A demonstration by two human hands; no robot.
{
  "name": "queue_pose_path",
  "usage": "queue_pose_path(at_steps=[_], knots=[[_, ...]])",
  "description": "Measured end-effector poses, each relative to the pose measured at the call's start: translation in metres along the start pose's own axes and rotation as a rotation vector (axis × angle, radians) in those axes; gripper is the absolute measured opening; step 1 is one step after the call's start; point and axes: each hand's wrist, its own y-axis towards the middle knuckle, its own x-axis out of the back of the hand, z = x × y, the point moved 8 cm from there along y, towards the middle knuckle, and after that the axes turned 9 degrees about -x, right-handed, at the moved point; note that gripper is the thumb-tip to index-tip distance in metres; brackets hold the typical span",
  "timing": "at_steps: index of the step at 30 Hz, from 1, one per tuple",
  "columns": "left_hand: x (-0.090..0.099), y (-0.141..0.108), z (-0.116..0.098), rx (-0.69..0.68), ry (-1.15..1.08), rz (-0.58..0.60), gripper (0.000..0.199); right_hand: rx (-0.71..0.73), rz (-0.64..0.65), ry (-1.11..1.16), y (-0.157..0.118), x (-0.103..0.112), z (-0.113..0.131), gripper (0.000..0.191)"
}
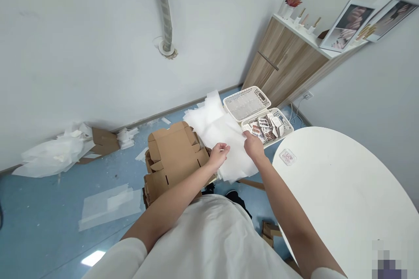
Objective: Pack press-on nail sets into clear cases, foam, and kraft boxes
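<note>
My left hand (219, 155) is over a pile of thin white foam sheets (225, 128), its fingers curled in toward the thumb. Whatever may be between those fingertips is too small to make out. At the right edge of the pile, my right hand (253, 144) pinches the top foam sheet. Flat brown cardboard boxes (175, 148) lie stacked left of the foam, close to my left forearm. Just beyond my right hand stands a white basket (286, 132) filled with small clear packs of press-on nails (262, 127).
Another white basket (248, 103) holds clear plastic cases. On the right is a round white table (340, 174) with one small clear pack (288, 157). A wood-front cabinet (284, 61) stands behind. Foam scraps (111, 205) and a carton (104, 141) lie on the blue floor.
</note>
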Motion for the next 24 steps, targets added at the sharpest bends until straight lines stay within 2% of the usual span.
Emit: queue_pose_path(at_steps=[3, 7, 10, 12, 18, 21, 24], knots=[[0.004, -0.004, 0.000, 0.007, 0.003, -0.012, 0.032, 0.107, -0.030, 0.013, -0.001, 0.014, 0.010, 0.045], [0.004, -0.008, 0.004, 0.031, 0.007, -0.026, 0.037, 0.218, -0.145, 0.088, 0.003, 0.044, 0.034, 0.051], [0.001, -0.008, 0.007, 0.043, 0.005, -0.029, 0.045, 0.363, -0.236, 0.289, 0.003, 0.076, 0.058, 0.048], [0.000, -0.007, 0.008, 0.052, -0.012, -0.032, 0.050, 0.414, -0.316, 0.463, 0.001, 0.100, 0.065, 0.044], [0.002, 0.001, 0.002, 0.043, -0.134, -0.103, 0.054, 0.348, -0.449, 0.871, -0.011, 0.148, 0.050, 0.039], [-0.002, 0.007, -0.006, 0.018, -0.212, -0.104, 0.055, 0.323, -0.503, 0.967, -0.023, 0.167, 0.036, 0.042], [-0.006, 0.013, -0.020, -0.076, -0.240, -0.138, 0.058, 0.296, -0.520, 0.985, -0.036, 0.184, 0.018, 0.046]])
